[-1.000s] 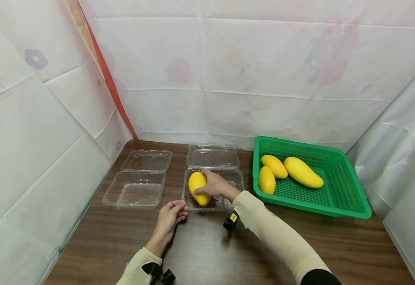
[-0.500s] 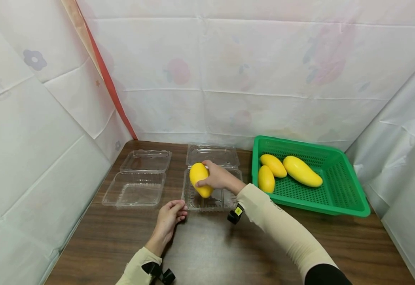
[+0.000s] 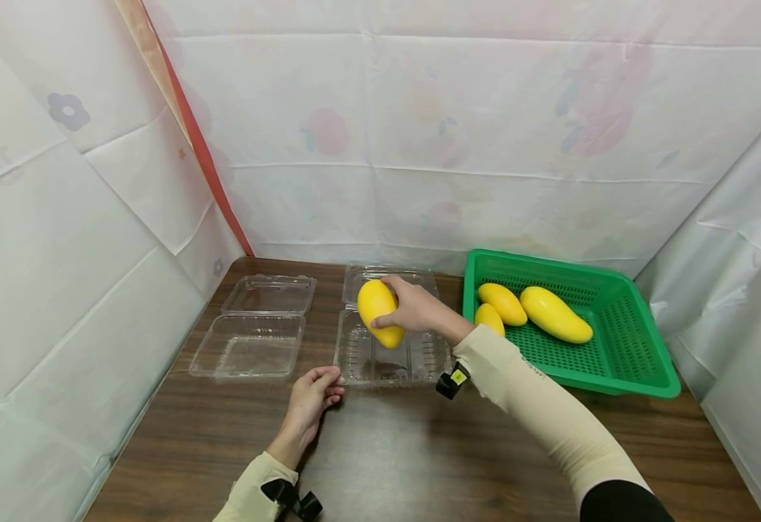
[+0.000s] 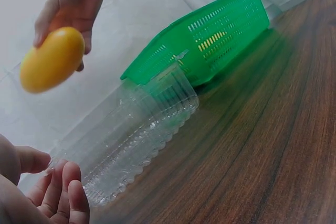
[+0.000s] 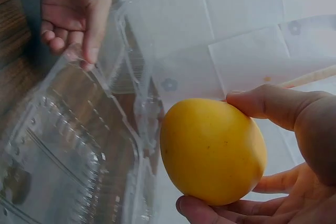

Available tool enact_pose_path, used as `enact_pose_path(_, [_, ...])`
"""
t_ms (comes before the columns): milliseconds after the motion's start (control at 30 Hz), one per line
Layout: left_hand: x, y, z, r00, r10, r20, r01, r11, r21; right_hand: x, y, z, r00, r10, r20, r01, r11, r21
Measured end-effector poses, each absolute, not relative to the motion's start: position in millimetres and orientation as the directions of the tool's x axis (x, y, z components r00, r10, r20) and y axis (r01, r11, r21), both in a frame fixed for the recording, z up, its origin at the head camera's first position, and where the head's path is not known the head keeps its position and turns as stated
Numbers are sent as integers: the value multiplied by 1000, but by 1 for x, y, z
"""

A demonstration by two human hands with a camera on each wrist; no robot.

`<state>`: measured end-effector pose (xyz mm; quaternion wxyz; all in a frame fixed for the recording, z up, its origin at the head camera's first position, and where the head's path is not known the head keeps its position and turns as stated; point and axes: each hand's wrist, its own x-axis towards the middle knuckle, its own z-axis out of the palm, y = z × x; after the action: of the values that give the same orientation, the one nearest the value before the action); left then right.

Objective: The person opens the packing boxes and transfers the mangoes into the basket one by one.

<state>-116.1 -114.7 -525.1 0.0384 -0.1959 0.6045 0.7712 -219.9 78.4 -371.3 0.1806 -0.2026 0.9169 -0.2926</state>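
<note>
My right hand point(image 3: 414, 308) grips a yellow mango point(image 3: 379, 313) between thumb and fingers, raised above a clear plastic clamshell container point(image 3: 389, 366). In the right wrist view the mango point(image 5: 212, 150) shows its rounded end, with the thumb along one side and fingers under the other. The clamshell's base has nothing in it, and its lid is folded back toward the wall. My left hand point(image 3: 315, 402) pinches the near left corner of that base; the left wrist view shows thumb and fingertips point(image 4: 71, 174) meeting at the ridged rim point(image 4: 152, 156).
A second clear clamshell point(image 3: 249, 348) lies opened out to the left. On the right stands a green perforated basket point(image 3: 628, 348) with three more mangoes, including a long one point(image 3: 555, 315). White patterned sheets point(image 3: 484, 109) enclose the wooden table point(image 3: 380, 464) at the back and sides.
My right hand has lifted the mango up out of the clamshell base and moved it slightly right and toward the back. My left hand has stayed at the corner.
</note>
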Motion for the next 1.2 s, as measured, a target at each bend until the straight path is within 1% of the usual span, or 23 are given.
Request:
enact_pose_path(300, [-118,-117,-525,-920,-179,-348,-299,-255,920,-220,95,-353,-866,-454,-212,-234,741,-629])
enact_pose_path(533, [-120,-117,-526,-920,-180,-347,-297,-254,920,-226,113,-344,-877,-447,-177,-228,710,-667])
enact_pose_path(800, [-122,-119,-526,-920,-186,-345,-293,-258,921,-230,127,-329,-890,-422,-172,-211,716,-666])
enact_pose_path(1000, [-121,-119,-527,-920,-185,-346,-294,-259,920,-232,135,-324,-888,-426,-175,-208,711,-672])
enact_pose_path(1200, [-120,-118,-527,-918,-185,-350,-297,-262,918,-233,146,-322,-897,-401,-183,-185,719,-670])
